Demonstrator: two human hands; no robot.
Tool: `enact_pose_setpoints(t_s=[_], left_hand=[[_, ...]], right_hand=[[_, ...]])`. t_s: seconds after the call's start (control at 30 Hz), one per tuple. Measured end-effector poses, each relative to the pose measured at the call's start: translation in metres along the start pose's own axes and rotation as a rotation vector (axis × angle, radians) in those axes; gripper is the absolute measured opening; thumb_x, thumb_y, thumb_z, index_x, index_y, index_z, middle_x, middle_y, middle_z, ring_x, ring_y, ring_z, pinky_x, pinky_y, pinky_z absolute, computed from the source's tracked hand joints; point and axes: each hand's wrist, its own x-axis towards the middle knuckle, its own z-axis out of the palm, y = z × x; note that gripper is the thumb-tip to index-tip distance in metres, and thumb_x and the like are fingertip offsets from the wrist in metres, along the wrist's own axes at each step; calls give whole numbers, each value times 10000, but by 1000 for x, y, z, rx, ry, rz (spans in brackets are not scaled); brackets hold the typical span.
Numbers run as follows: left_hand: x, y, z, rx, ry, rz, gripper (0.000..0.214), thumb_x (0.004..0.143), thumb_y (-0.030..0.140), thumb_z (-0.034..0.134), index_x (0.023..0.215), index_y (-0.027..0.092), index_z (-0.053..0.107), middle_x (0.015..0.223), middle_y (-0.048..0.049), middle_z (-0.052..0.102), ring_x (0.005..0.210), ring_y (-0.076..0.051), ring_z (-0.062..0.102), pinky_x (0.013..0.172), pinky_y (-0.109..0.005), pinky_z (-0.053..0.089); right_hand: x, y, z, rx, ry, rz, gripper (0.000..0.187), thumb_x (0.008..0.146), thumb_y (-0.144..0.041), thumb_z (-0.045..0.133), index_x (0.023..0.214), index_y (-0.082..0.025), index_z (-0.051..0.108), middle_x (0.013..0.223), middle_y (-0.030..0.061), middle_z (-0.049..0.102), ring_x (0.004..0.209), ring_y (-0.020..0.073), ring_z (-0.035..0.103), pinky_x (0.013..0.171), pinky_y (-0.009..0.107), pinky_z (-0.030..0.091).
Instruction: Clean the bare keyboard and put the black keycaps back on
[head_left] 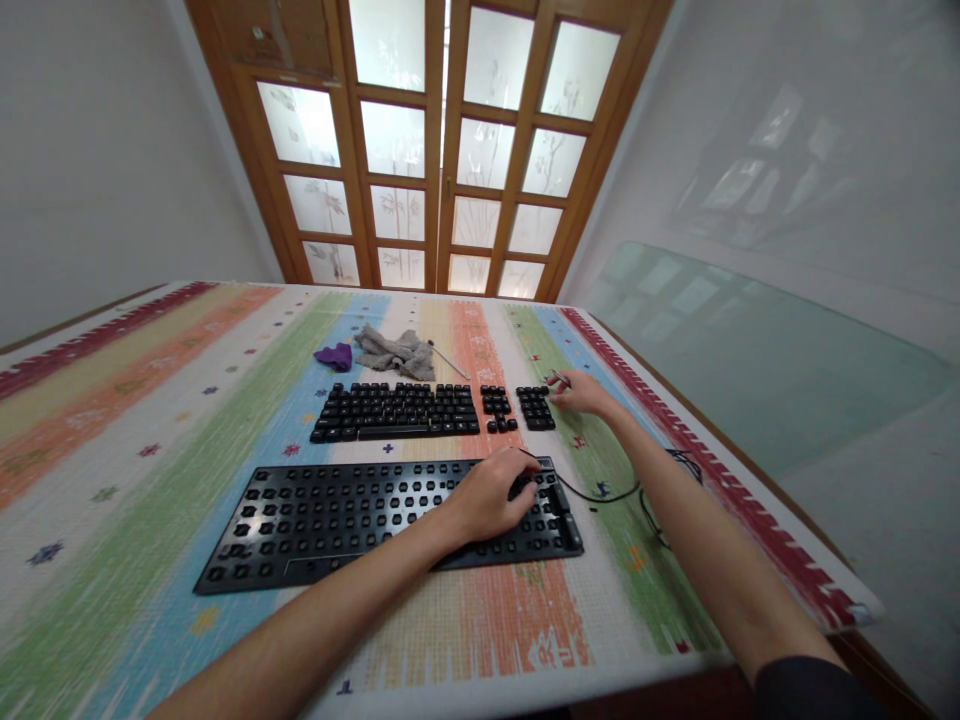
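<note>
A black keyboard base (pixel 337 510), with its key positions bare of caps, lies on the cloth in front of me. My left hand (pixel 499 492) rests on its right part, thumb and forefinger apart, nothing seen between them. Behind the base, black keycaps are laid out in keyboard order: a main block (pixel 401 410), a small middle group (pixel 496 405) and a number-pad group (pixel 535 408). At the far right corner of the number-pad group, my right hand (pixel 579 392) has its fingers pinched together. Something small and shiny shows at those fingertips, too small to name.
Grey cloth (pixel 396 352) and purple cloth (pixel 334 357) lie behind the keycaps, beside a thin pale stick (pixel 450 360). The black cable (pixel 600 498) runs right from the base to a coil under my right forearm. A striped tablecloth (pixel 150 500) covers the table; walls stand on both sides.
</note>
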Motion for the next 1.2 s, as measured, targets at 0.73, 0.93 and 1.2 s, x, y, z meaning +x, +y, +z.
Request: enact_pose_setpoints(t_s=[0.73, 0.93, 1.2], left_hand=[[-1, 5, 3, 497, -93, 272, 149, 908, 136, 470, 878, 135, 615, 949, -119, 648, 955, -252, 613, 866, -404, 532], [-6, 3, 2, 505, -67, 304, 147, 901, 149, 506, 962, 129, 638, 1031, -105, 685, 1028, -248, 625, 943, -405, 531], [-14, -3, 7, 493, 1, 313, 187, 894, 159, 524, 1013, 107, 659, 1123, -131, 704, 1115, -251, 635, 1007, -405, 515]], right_hand=[[-159, -61, -12, -137, -272, -189, 348, 880, -465, 582, 729, -158, 650, 713, 70, 696, 636, 165, 586, 543, 259, 277], [-166, -73, -6, -262, -309, -139, 357, 922, -384, 481, 866, -114, 709, 899, 154, 744, 803, 230, 684, 605, 258, 362], [-164, -85, -2, -352, -345, -71, 461, 918, -424, 447, 975, -63, 729, 1009, 233, 727, 905, 290, 701, 697, 291, 459]])
